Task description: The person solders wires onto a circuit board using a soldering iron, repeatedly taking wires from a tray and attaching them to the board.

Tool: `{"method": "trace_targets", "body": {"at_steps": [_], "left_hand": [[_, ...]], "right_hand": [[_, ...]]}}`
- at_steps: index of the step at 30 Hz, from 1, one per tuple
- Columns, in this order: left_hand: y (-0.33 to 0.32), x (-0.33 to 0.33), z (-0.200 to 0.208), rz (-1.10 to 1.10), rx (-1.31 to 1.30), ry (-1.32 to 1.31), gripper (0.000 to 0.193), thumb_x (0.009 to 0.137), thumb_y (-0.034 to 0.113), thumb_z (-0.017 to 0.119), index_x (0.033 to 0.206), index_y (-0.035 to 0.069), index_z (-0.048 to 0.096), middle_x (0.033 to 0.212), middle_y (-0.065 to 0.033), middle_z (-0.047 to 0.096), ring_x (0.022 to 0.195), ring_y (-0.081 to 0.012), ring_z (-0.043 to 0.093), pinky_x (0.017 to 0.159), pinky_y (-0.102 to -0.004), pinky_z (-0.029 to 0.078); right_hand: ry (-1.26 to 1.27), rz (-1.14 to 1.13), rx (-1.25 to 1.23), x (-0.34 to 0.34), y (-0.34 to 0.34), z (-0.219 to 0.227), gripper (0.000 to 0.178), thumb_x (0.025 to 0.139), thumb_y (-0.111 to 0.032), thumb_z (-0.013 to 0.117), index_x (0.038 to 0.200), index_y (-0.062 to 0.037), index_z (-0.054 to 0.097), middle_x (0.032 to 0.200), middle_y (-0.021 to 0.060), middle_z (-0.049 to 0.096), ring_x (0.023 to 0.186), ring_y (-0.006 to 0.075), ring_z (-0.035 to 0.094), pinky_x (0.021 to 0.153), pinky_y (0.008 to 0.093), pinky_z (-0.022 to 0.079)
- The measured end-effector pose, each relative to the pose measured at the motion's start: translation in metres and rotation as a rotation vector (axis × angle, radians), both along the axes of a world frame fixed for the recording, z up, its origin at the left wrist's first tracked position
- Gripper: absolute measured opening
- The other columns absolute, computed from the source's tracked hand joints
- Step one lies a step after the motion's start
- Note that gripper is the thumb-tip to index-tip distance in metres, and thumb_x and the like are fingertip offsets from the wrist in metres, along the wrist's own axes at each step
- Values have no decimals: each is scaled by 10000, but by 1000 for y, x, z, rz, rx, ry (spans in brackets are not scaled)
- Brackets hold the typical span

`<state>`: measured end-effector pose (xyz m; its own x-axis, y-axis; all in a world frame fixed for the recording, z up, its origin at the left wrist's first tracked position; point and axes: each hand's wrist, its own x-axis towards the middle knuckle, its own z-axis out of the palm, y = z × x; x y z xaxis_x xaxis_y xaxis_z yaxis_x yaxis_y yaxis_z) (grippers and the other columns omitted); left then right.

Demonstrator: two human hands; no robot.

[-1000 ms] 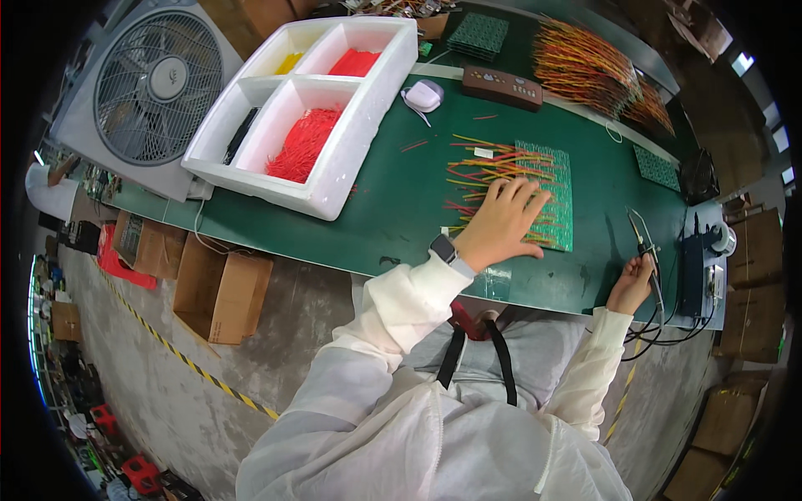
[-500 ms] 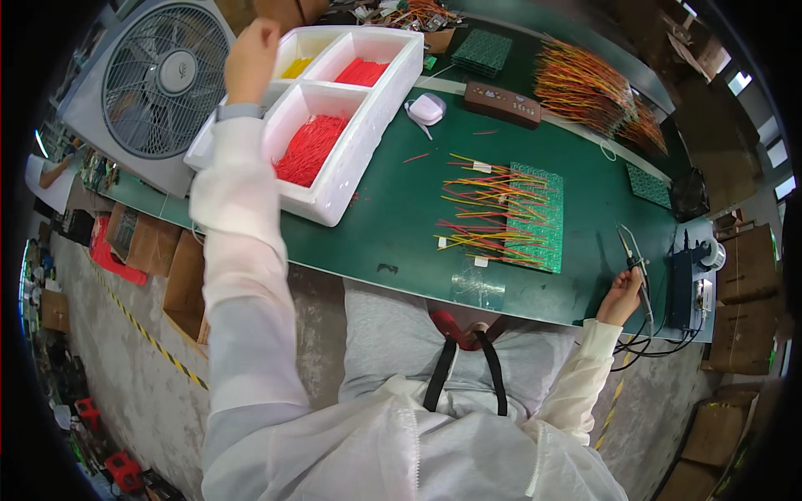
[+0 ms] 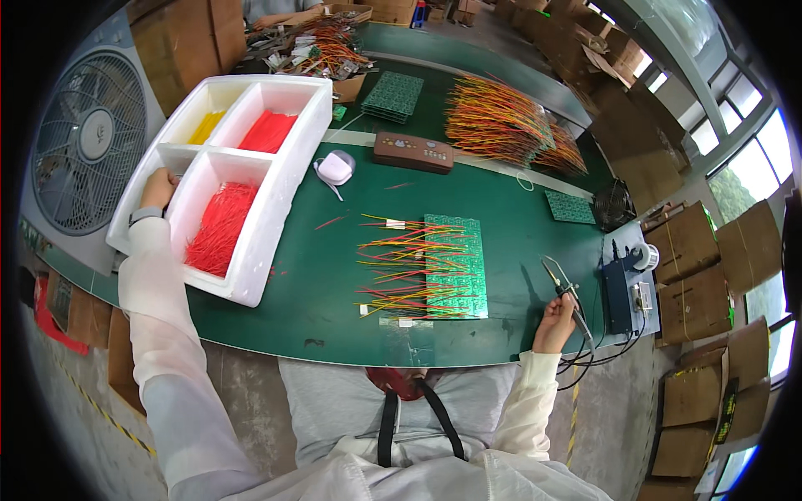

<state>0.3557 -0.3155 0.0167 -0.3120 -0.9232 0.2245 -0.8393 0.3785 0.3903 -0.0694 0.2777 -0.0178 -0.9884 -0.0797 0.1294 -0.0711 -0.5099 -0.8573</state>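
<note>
My left hand (image 3: 159,189) reaches over the near left compartment of a white foam box (image 3: 294,190). Its fingers are curled together, and whatever they pinch is hidden. Beside it, the near right compartment holds red wires (image 3: 219,232). More short red pieces (image 3: 267,132) and yellow pieces (image 3: 206,127) fill the far compartments. My right hand (image 3: 555,324) grips a soldering iron (image 3: 580,316), tip up, above the table's right side. Between my hands lies a green circuit board panel (image 3: 456,275), with red and yellow wires (image 3: 391,255) sticking out leftward from it.
A box fan (image 3: 96,138) stands left of the foam box. A brown case (image 3: 413,152) and a small white device (image 3: 336,169) lie beyond the panel. Wired boards (image 3: 501,121) are piled farther back. At right stands a blue soldering station (image 3: 620,292), with cables hanging nearby.
My left hand has come down from above the box's far edge into its left compartment. The view has swung toward the right. My right hand still holds the soldering iron.
</note>
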Motion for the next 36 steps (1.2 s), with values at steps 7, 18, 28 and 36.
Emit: {"method": "trace_targets", "body": {"at_steps": [7,18,28,36], "left_hand": [[1,-9,10,92,-9,5,141,770,112,506,861,12,546,810,-208,610,794,-333,597,701,-386,452],[-9,-12,0,157,-189,21,198,835,126,399,884,-62,437,880,-313,572,841,-430,569,730,-480,437],[24,-33,52,-28,-552,338,183,854,212,477,897,39,518,835,-185,599,788,-356,582,701,-398,442],[249,-207,105,-737,-254,666,113,821,120,556,875,30,598,811,-22,588,757,-101,528,683,-228,409]], "right_hand": [[-14,7,-3,-4,0,1,83,849,-74,526,919,-47,492,839,11,500,713,76,446,636,193,380],[14,-12,6,-2,-1,3,129,854,-131,544,939,-37,520,775,5,507,694,80,462,614,192,375],[-51,-28,-1,3,-6,2,126,830,-80,562,937,-46,505,825,7,498,697,71,447,603,203,377],[112,-13,179,-1,-20,19,194,803,-90,602,943,-24,485,751,30,501,626,91,472,557,207,383]]}}
